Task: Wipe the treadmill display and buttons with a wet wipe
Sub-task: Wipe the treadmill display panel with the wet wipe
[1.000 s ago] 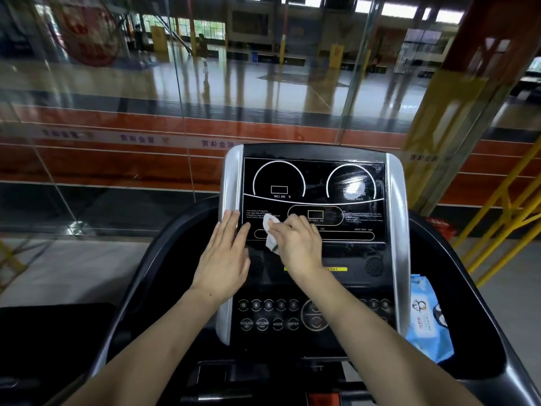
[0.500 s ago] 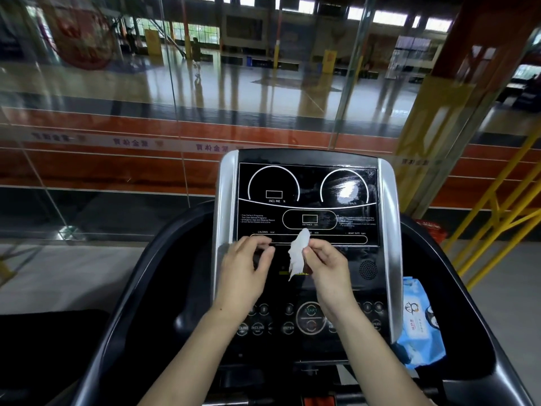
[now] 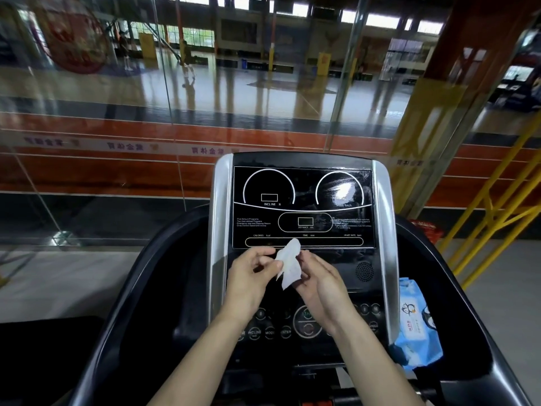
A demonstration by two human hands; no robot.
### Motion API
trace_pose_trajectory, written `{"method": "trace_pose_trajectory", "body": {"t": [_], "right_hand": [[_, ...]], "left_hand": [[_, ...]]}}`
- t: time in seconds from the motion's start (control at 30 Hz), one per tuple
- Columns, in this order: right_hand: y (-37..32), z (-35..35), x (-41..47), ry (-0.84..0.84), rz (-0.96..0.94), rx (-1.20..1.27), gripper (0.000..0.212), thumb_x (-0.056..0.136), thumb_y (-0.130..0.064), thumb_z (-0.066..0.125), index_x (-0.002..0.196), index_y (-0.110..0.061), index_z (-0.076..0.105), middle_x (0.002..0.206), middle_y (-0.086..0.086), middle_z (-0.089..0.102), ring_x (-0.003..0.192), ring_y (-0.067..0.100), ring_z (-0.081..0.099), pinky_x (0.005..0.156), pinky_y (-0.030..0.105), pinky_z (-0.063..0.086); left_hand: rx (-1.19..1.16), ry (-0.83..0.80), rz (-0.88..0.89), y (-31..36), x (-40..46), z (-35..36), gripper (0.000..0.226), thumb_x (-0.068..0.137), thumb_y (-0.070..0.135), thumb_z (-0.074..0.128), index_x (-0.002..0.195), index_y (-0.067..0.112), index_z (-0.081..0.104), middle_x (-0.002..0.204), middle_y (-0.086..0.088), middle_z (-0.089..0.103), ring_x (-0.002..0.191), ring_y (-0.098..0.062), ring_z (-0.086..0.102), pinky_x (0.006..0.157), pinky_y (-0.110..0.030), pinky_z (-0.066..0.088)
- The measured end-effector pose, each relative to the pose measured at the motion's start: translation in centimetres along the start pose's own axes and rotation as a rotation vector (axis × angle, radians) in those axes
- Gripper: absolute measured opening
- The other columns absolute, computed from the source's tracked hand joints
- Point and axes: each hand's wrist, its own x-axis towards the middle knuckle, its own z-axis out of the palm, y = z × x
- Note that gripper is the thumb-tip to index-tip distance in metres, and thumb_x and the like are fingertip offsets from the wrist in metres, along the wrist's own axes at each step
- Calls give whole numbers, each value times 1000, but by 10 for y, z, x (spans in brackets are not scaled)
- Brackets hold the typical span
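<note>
Status: mid-task, wipe is off the surface right now. Both hands hold the wet wipe (image 3: pixel 288 263) in the air just in front of the console, between the display (image 3: pixel 303 206) and the buttons (image 3: pixel 269 332). Left hand (image 3: pixel 248 276) pinches the wipe's left edge with thumb and fingertips; right hand (image 3: pixel 320 284) has its grip closed on the lower right part. Wipe looks crumpled and partly folded, so my read is they're refolding or turning it to a fresh face.

Done, as far as visible: display glass shows streaky sheen, mostly around the right dial, consistent with a wet pass. Can't confirm full coverage; the left dial area looks drier, or is just unlit.

Left: button rows below sit partly under the wrists and show no obvious wetness, so I judge them not yet wiped. Silver side trim (image 3: pixel 218 230) not clearly in scope.

Wipe pack (image 3: pixel 415 326) sits in the right side tray, touching nothing in play.
</note>
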Motion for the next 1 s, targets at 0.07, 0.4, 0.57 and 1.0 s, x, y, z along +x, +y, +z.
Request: {"method": "trace_pose_trajectory", "body": {"t": [0.07, 0.4, 0.57, 1.0], "right_hand": [[-2, 0, -2, -21, -21, -34, 31, 107, -18, 55, 123, 5, 69, 120, 26, 73, 108, 32, 71, 95, 42, 56], [-5, -9, 1, 128, -212, -470, 22, 97, -4, 70, 106, -21, 80, 107, 0, 80, 105, 20, 75, 100, 47, 57], [-10, -13, 2, 114, -283, -633, 22, 99, -7, 68, 103, -24, 80, 105, -8, 80, 104, 11, 73, 97, 34, 55], [-19, -10, -2, 55, -229, -818, 19, 102, -27, 66, 118, -36, 67, 109, -10, 72, 107, 7, 67, 83, 15, 52]], "left_hand": [[-27, 31, 5, 0, 1, 0, 24, 90, 11, 79, 108, 23, 71, 84, -7, 76, 95, -14, 73, 90, -26, 46], [-54, 71, 56, -4, 3, -1, 19, 93, 6, 74, 106, 19, 71, 82, -8, 76, 82, -21, 74, 95, -49, 58], [-29, 137, 71, -3, 5, -8, 18, 96, 14, 73, 106, 28, 74, 87, 4, 77, 82, -12, 74, 93, -48, 60], [-54, 54, 201, 11, 4, -14, 34, 101, 10, 64, 119, 39, 62, 92, 1, 68, 88, -17, 69, 89, -49, 62]]}}
